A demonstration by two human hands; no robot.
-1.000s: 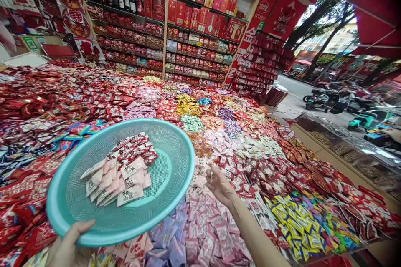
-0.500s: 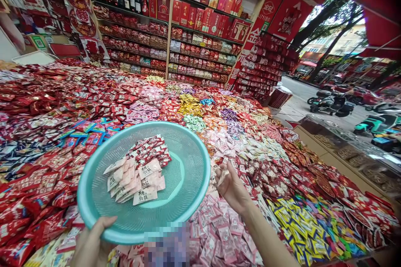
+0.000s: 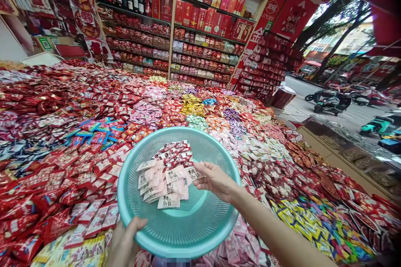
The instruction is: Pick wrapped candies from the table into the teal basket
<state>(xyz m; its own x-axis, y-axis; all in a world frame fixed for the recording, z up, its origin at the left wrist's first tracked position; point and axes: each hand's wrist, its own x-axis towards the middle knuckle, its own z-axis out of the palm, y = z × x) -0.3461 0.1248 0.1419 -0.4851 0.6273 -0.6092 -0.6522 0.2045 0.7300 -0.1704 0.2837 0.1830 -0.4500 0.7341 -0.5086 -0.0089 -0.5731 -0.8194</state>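
My left hand (image 3: 127, 240) grips the near left rim of a round turquoise plastic mesh basket (image 3: 125, 192), its thumb over the edge. Inside lie pale pink candy packets (image 3: 169, 198) with dark lettering, piled beside red-and-white candy packets (image 3: 175, 154). Over the basket's right half, my right hand (image 3: 213, 179) pinches one more pale pink packet (image 3: 191, 174) of the same kind at the edge of the pink pile. The fingers of my left hand under the rim are hidden.
Heaps of wrapped candies (image 3: 94, 171) surround the basket, with yellow packets (image 3: 297, 221) at the right. Shelves (image 3: 171, 37) of bottles, boxes and bagged goods stand behind. Bins (image 3: 347, 154) line the right side, and scooters (image 3: 332, 100) are parked on the street beyond.
My right hand has moved left from the candy heap to over the basket, bringing a pale pink packet. The basket and my left hand appear further right in view.
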